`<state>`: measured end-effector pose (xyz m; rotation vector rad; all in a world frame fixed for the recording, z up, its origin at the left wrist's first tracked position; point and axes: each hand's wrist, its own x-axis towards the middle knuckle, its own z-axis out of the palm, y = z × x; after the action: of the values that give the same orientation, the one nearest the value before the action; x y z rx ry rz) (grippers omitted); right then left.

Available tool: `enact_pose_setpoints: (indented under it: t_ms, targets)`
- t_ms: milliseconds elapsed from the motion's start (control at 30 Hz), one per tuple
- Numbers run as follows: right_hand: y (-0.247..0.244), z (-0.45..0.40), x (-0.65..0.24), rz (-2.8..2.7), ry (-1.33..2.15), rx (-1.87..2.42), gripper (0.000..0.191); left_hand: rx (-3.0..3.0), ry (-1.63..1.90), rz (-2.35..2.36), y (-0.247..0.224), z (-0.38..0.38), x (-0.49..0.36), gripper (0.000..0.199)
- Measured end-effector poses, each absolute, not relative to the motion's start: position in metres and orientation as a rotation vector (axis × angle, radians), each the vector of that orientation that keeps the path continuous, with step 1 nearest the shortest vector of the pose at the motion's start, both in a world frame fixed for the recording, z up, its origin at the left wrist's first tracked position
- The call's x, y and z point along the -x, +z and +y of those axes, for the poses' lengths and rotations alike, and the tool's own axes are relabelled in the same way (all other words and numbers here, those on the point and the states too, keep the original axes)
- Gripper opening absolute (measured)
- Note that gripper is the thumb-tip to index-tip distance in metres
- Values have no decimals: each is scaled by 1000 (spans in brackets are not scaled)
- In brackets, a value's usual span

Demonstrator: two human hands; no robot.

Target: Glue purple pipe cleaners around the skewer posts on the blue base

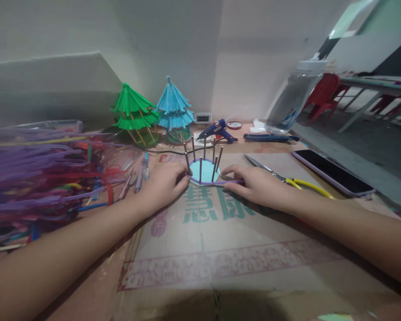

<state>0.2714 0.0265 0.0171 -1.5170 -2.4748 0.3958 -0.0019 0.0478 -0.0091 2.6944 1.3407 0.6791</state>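
On a printed cardboard sheet [180,249], between left hand [165,180] and right hand [259,185]: a pale blue base [205,171], flat and roundish. Around its rim, several slim brown posts [201,169], some upright, others slightly tilted, all with bare tops at uneven heights. Along the edge, a narrow purple strip [220,183], curved close around the far and left sides, then nearly straight across the front and out to the right.

At the base's left edge, left thumb and fingers drawn together at the tips, closed on the rim; impossible to tell how firmly. At the right, thumb and index finger somewhat parted, with the strip running between; impossible to tell whether pinched.

Farther back, near the wall, a green model [133,107] and a light blue model [175,104], both with two-tiered, pleated-looking roofs. Just behind the posts, a dark blue glue gun [217,128]. Near the right hand, yellow-handled scissors [287,180]. Far left on the table [96,272], a blurred, mostly purple heap [36,169].
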Motion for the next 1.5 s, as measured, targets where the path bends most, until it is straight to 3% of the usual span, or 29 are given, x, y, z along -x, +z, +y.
enact_pose_setpoints:
  t_ms: [267, 433, 700, 867, 1167, 1400, 1500]
  targets:
    - [8, 45, -282, -2330, 382, 1358, 34, -2621, 737, 1415, -7, 43, 2, 13]
    - [0, 51, -280, -2340, 346, 1270, 26, -2726, 970, 1413, -3, 36, 3, 16]
    - [-3, 51, -281, -2373, 347, 1105, 30, -2652, 622, 1278, -10, 30, -4, 29]
    - [0, 49, -279, -2476, 362, 986, 31, -2571, 580, 1269, -11, 35, -6, 29]
    - [4, 43, -275, -2571, 380, 975, 30, -2564, 575, 1240, -10, 37, -6, 28]
    - [4, 45, -274, -2242, 383, 1293, 7, -2529, 603, 1204, -11, 40, -5, 25]
    - [4, 46, -275, -2180, 489, 1306, 14, -2546, 587, 1123, -12, 40, -4, 24]
